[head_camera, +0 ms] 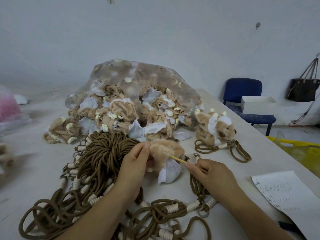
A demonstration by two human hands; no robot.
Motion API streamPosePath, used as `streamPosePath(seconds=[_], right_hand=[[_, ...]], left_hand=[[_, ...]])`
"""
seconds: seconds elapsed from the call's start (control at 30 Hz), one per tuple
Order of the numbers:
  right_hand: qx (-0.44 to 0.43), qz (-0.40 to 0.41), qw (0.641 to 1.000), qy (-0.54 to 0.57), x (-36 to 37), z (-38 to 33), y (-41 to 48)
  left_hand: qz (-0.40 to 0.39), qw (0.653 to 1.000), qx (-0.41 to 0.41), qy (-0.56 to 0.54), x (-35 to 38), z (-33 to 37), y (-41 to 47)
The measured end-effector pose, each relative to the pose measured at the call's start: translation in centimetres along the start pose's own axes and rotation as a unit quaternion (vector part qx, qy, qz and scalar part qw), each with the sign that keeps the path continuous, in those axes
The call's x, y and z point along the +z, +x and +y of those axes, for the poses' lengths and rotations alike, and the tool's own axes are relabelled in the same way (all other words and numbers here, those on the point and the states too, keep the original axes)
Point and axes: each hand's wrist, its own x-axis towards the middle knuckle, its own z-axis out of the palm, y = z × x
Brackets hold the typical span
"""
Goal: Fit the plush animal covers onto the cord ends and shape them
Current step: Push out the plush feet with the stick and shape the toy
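Currently held plush cover (166, 149): tan and furry, raised just above the table between both hands, with white lining (170, 170) hanging out at its lower end.
Left hand (136, 163): curled round the cover's left side, pinching the fur at the top between thumb and forefinger.
Right hand (213, 172): fingers closed on a thin wooden stick (178, 159), far end set against the cover where fur meets lining.
Brown cords (103, 153): heaped in loops under and left of the left hand, banded with cream wrappings and metal rings; more strands across the near edge beneath both forearms.
Clear plastic bag (138, 75): behind the hands, mouth open towards the camera, spilling loose covers (112, 116) onto the table (34, 170).
Finished plush animal (216, 127): just right of the bag, dark nose showing, with its coiled cord (239, 151) in front.
Paper sheet (285, 191): handwritten, at the right table edge near the right forearm.
Background: blue chair (242, 89) with a white box (258, 104) on its seat, dark handbag (303, 89) hanging on the wall, pink bundle (8, 108) far left.
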Motion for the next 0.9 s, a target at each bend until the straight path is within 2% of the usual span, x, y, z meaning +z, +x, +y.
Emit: streamPosePath(seconds=[0.2,0.5,0.63,0.77,0.9], right_hand=[[-0.008,0.005,1.0,0.006,0.0,-0.1,0.0],[-0.059,0.033,0.998,0.0,-0.4,-0.5,-0.2],[-0.061,0.039,0.997,0.004,-0.1,-0.6,-0.1],[-0.054,0.018,0.998,0.036,0.3,-0.9,-0.1],[-0.046,0.015,0.997,0.06,0.3,-1.1,0.0]], left_hand=[[-0.035,0.999,0.018,-0.013,0.3,0.8,-0.7],[-0.119,0.989,-0.027,-0.081,0.3,0.5,-0.7],[-0.066,0.997,0.004,0.03,0.6,0.3,-0.8],[-0.05,0.982,0.084,0.164,1.0,0.6,-1.3],[-0.055,0.971,0.131,0.192,1.4,0.6,-1.6]])
